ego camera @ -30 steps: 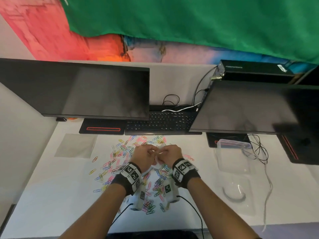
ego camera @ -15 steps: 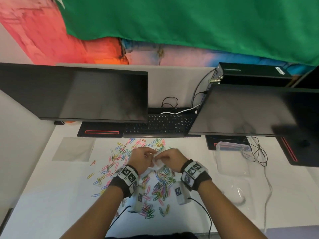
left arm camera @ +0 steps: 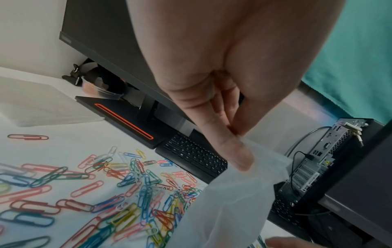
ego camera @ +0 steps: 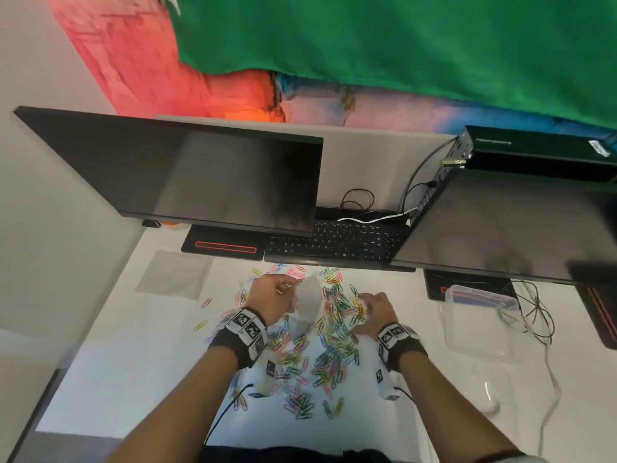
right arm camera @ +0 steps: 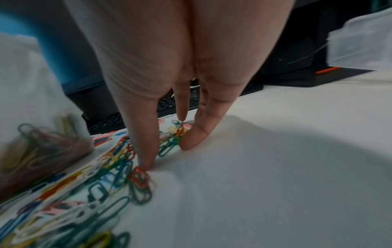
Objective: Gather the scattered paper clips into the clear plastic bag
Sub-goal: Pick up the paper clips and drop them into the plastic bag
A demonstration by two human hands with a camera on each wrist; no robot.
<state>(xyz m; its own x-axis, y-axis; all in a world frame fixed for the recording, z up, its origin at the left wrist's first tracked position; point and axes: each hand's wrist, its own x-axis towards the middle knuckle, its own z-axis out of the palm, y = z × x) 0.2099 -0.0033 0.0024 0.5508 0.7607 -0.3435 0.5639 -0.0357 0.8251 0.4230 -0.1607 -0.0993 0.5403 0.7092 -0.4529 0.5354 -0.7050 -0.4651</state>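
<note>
Pinching the limp bag by its rim, left hand holds; right fingers, straight, rake slippery clips at 3 o'clock.

White desk, green backdrop

Your left hand pinches the clear plastic bag just in front of the keyboard; your right hand presses fingers into the paper clips nearer you on the tabletop.
</note>
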